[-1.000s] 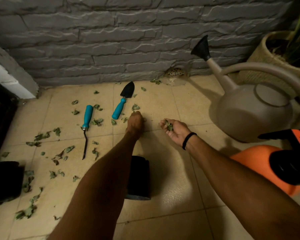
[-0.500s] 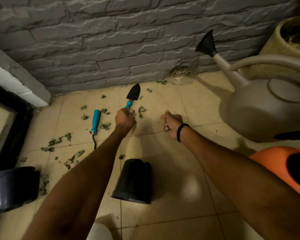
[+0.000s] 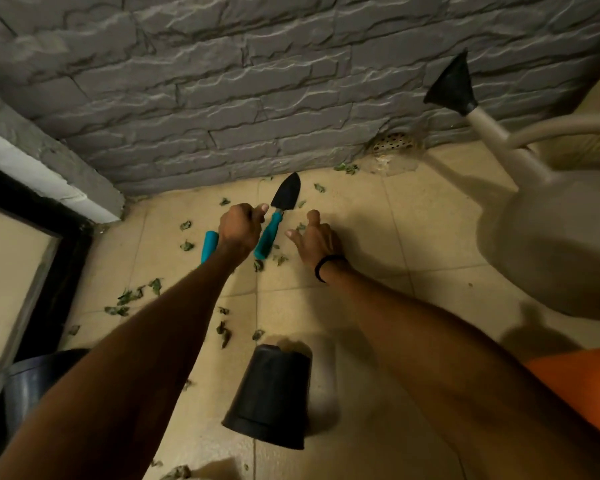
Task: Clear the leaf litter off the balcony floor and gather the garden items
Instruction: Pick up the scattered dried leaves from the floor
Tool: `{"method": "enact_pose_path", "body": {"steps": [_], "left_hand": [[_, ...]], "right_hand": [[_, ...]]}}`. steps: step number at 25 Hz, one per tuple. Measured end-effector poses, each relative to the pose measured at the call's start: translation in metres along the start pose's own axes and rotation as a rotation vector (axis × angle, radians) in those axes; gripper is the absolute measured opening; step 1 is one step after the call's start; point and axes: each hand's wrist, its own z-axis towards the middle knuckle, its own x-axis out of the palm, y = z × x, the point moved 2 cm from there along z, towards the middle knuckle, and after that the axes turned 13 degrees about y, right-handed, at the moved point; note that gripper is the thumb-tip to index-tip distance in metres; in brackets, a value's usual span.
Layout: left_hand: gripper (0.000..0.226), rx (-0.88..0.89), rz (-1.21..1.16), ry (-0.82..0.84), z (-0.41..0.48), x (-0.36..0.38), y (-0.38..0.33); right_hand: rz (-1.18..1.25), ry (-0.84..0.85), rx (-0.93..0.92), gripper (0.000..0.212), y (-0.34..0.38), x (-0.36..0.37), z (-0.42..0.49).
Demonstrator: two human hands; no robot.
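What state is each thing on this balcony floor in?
left hand, curled in a fist
right hand, open, fingers spread
trowel, lying flat between the hands, not held
teal tool handle, on the floor, half hidden behind left hand
black pot, overturned
watering can, upright
leaves, scattered on the tiles

Floor: leaves, trowel, seemingly toppled pot

Teal handle, black blade: trowel. Teal handle again on second tool. Dull green leaf litter. Beige tiled floor, grid joints. Grey wall, rough stone-block pattern. Taupe watering can, black rose. Black pot.
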Motion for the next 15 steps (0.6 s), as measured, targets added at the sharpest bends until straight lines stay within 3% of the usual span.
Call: {"method": "enact_pose_path", "body": {"steps": [4,6,8,12,15], "left_hand": [[0.040,-0.021,0.043,-0.001,0.000,-0.001,0.025],[0.038,-0.040,0.024,-0.014,-0.004,-0.003,0.034],[0.036,-0.049,0.008,-0.008,-0.007,-0.001,0.036],[0.036,-0.048,0.051,0.073,-0.009,0.005,0.026],[0.034,-0.029,0.082,0.181,-0.010,0.008,0.012]], "right_hand": [[-0.247,0.093,0.025,0.061,0.011,0.004,0.021],[-0.381,0.126,0.009,0.050,0.014,0.003,0.020],[-0.337,0.150,0.034,0.042,0.009,-0.003,0.016],[0.400,0.054,0.228,0.018,-0.010,-0.022,0.004],[0.816,0.031,0.217,0.025,-0.007,-0.036,-0.016]]}}
